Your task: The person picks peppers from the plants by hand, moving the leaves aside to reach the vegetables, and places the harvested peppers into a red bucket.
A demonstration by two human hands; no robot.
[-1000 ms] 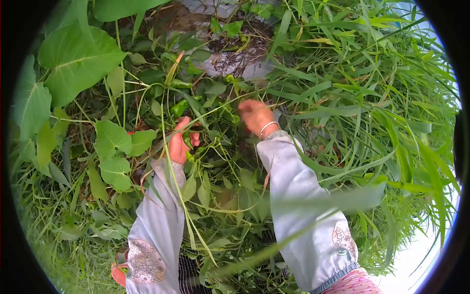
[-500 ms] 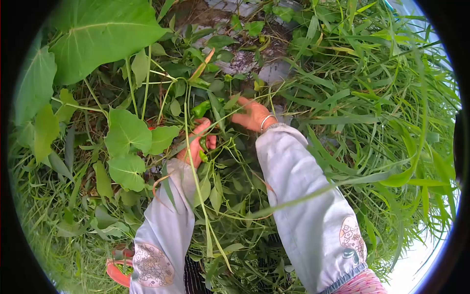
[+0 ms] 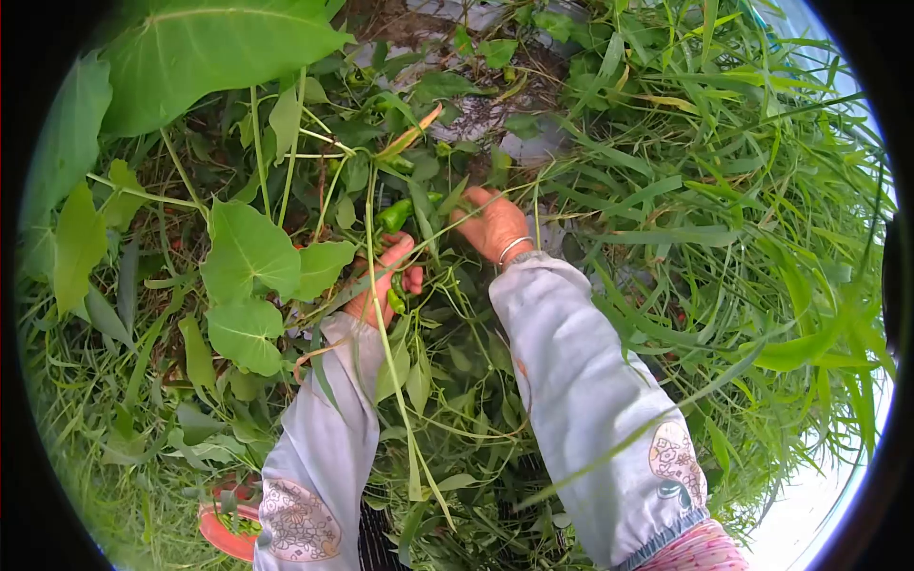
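My left hand [image 3: 383, 278] is among the leaves of a pepper plant, its fingers curled around green peppers. One larger green pepper [image 3: 392, 217] shows just above its fingertips, and a small green pepper [image 3: 396, 299] lies against the palm side. To the right, my right hand [image 3: 492, 226], with a bangle on the wrist, reaches into the foliage. Its fingers are bent toward the thumb, and a narrow leaf [image 3: 458, 198] partly covers the tips. What they grip there is hidden.
Large broad leaves [image 3: 252, 262] hang at the left. Tall grass [image 3: 724, 209] crowds the right side. A long thin stem [image 3: 386, 333] crosses in front of my left hand. Low at the left, a red container rim [image 3: 221, 538] shows beside my sleeve.
My right hand and forearm have shifted slightly left. The view has moved a little, and the large leaf at top left now reaches farther right. The left hand keeps its curled hold.
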